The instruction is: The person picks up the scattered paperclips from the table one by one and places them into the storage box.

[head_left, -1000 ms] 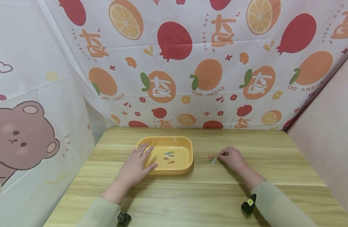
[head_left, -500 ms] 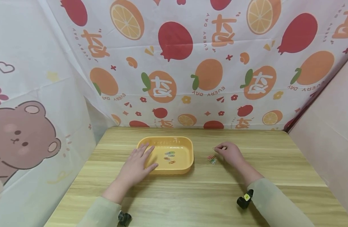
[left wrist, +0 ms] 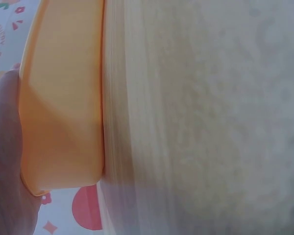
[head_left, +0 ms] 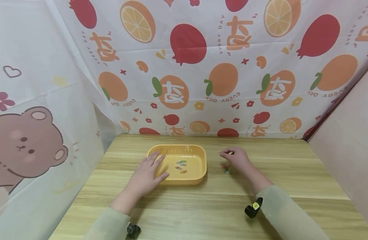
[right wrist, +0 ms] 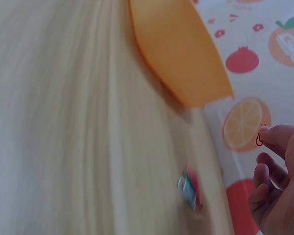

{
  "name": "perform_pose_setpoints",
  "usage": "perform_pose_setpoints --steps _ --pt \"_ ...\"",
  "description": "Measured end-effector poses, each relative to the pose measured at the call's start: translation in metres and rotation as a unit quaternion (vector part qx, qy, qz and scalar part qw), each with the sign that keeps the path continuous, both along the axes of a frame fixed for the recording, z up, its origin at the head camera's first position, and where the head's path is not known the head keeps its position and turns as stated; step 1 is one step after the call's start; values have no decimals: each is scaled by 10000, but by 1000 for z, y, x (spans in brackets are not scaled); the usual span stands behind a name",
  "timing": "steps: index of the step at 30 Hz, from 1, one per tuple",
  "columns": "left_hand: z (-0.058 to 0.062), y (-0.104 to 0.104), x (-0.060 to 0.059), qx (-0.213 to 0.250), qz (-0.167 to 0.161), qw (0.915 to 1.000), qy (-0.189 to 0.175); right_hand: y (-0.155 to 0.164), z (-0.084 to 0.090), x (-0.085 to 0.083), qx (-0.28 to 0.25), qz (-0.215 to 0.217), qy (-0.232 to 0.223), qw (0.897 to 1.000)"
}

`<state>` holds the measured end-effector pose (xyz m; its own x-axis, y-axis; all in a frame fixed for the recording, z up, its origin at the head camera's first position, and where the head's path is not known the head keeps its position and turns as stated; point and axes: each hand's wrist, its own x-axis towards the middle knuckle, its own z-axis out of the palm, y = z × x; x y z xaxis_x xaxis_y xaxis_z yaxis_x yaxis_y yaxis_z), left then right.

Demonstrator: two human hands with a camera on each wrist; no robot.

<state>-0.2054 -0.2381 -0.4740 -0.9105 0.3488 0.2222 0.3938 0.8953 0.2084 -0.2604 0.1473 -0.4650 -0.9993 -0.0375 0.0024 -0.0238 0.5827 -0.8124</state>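
Left hand (head_left: 145, 175) is spread over the left end of the yellow tray (head_left: 184, 182), back of the hand up, thumb out across the near rim — fingers straight and loose, touching the tray and curled round nothing. Off to its left, a brown bear (head_left: 29, 143) is printed on the white cloth. There's a pale sleeve (head_left: 108, 223) on that arm, a black device (head_left: 133, 230) at the cuff.

Across to the tray: flat on the wood-grained bench (head_left: 177, 210), scattered paper clips (head_left: 183, 164) on its floor, blue, green and orange-red among them. Behind it hangs a fruit-print cloth (head_left: 202, 76).

Further right, a small heap of clips (head_left: 226, 169) on the bench, red and green showing, rather blurred. And just past it, the right hand (head_left: 238, 158) — thumb and finger nearly closed, pinching a single clip (right wrist: 259, 141), reddish up close, away from the heap and right of the tray, the other fingers curled.
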Motion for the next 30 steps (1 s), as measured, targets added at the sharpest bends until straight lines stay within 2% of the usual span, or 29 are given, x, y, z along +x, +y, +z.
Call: perform_pose_setpoints --steps 10,15,23,30 --pt "-1 2 2 32 -42 9999 86 -56 19 -6 -641 73 -220 9977" --pt "0 2 1 30 -46 10000 29 -89 29 -6 -883 251 -331 9952" --pt "2 1 1 82 -32 10000 -10 -132 31 -9 -961 768 -228 9921" --pt "0 -1 1 -3 3 10000 -49 -145 25 -13 -1023 972 -130 9899"
